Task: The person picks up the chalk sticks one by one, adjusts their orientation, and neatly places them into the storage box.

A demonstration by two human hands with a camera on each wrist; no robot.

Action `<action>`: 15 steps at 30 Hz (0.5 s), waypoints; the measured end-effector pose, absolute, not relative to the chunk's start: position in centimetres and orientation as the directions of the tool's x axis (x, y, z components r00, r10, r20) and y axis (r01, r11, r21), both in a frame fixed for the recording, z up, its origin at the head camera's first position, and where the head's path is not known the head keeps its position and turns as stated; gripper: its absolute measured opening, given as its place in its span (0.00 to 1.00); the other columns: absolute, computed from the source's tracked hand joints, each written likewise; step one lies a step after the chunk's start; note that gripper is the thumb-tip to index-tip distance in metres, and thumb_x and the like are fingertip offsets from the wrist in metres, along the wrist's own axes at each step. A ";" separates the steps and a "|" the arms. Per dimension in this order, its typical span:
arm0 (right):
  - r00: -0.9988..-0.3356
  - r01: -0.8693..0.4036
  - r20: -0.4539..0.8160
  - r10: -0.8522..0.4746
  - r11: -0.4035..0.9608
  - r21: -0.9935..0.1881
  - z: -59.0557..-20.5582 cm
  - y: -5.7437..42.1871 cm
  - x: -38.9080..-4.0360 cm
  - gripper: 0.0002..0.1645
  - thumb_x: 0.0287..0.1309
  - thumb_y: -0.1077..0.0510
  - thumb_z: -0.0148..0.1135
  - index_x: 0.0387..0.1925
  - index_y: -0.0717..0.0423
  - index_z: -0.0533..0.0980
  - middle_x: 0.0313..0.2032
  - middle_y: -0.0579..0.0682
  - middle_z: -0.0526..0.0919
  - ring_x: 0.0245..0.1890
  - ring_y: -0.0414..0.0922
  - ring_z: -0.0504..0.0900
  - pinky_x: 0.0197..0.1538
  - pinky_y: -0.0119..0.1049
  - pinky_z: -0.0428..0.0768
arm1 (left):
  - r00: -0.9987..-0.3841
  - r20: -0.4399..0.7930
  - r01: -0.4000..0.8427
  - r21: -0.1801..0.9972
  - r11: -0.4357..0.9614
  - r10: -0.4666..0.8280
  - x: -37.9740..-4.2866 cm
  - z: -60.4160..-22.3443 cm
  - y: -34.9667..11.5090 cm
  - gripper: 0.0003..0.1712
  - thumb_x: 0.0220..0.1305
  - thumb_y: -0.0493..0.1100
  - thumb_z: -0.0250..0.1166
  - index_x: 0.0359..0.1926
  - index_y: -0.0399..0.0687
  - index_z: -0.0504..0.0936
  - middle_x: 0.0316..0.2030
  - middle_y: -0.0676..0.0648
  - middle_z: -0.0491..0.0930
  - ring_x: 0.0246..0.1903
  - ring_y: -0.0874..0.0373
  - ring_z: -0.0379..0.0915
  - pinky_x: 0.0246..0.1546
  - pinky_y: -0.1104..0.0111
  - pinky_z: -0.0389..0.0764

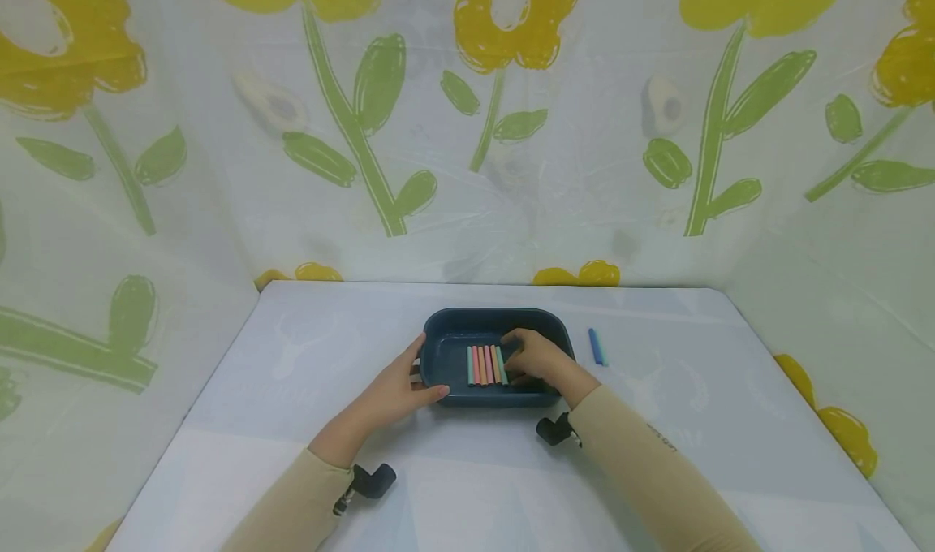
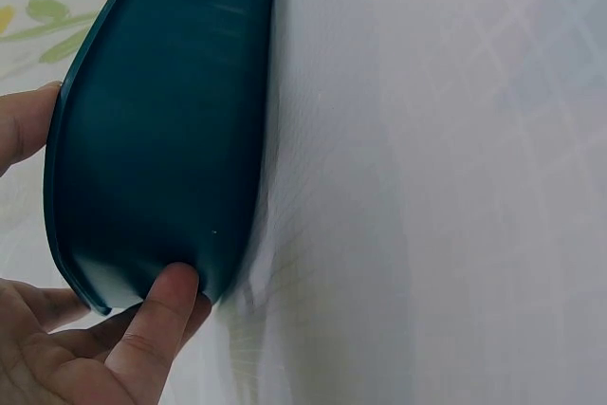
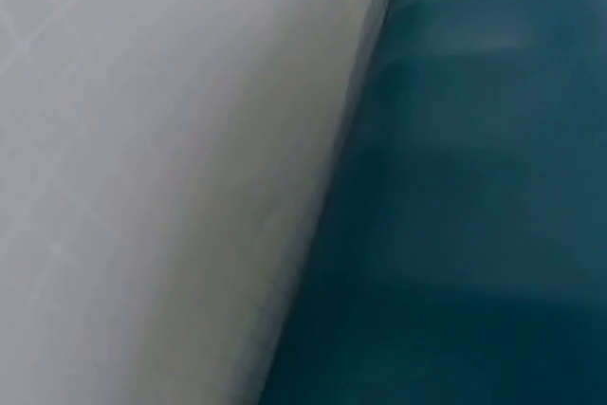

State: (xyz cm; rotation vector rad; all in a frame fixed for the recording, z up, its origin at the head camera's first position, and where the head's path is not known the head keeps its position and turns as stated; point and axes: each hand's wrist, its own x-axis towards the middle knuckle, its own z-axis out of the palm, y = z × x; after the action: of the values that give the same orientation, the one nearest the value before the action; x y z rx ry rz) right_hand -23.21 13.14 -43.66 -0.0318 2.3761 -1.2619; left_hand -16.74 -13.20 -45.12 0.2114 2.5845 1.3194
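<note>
A dark teal rectangular basin (image 1: 456,399) stands on the table in the head view. Inside it, several pastel chalk sticks (image 1: 484,366) in green, pink and orange lie side by side in a row. My left hand (image 1: 398,385) grips the basin's left end, thumb at the front rim and fingers curled round the side. In the left wrist view its fingers (image 2: 156,334) press the outer wall. My right hand (image 1: 539,357) reaches into the basin, bent fingers at the row's rightmost green stick; I cannot tell whether they pinch it. The right wrist view shows only the basin's outer wall (image 3: 455,215) and tabletop.
To the right of the basin, a dark blue stick and a lighter one (image 1: 597,347) lie together on the pale table (image 1: 307,333). Flower-printed sheeting (image 1: 511,211) stands behind the table and along both sides. Small black devices (image 1: 374,480) are strapped at both wrists.
</note>
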 end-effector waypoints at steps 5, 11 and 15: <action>-0.907 0.171 -0.361 -0.217 0.594 -0.786 -43.5 13.4 -23.1 0.29 0.60 0.69 0.64 0.64 0.60 0.71 0.36 0.56 0.84 0.33 0.48 0.85 0.37 0.40 0.87 | -0.963 -0.138 0.025 0.810 0.586 0.232 -16.7 -45.2 -13.2 0.62 0.58 0.59 0.73 0.81 0.51 0.44 0.76 0.39 0.53 0.63 0.42 0.72 0.60 0.51 0.76; -0.915 0.154 -0.344 -0.212 0.605 -0.781 -42.6 13.8 -23.0 0.28 0.61 0.67 0.63 0.63 0.58 0.72 0.38 0.56 0.84 0.35 0.49 0.85 0.39 0.41 0.87 | -0.963 -0.141 0.021 0.813 0.583 0.232 -16.7 -45.2 -13.2 0.62 0.58 0.60 0.73 0.81 0.51 0.44 0.76 0.39 0.53 0.64 0.42 0.71 0.60 0.51 0.76; -0.917 0.143 -0.332 -0.223 0.593 -0.793 -42.0 14.3 -23.0 0.28 0.62 0.67 0.63 0.64 0.57 0.72 0.40 0.57 0.83 0.36 0.49 0.85 0.39 0.40 0.87 | -0.963 -0.141 0.020 0.813 0.582 0.230 -16.7 -45.2 -13.2 0.62 0.58 0.60 0.73 0.81 0.52 0.44 0.77 0.40 0.53 0.63 0.42 0.72 0.60 0.51 0.76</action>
State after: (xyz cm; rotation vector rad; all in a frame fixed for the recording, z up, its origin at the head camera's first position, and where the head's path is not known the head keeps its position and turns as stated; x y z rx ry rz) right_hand -22.95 14.28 -41.99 -0.0644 2.4252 -1.2581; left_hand -16.71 -13.16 -45.16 0.2082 2.5819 1.3231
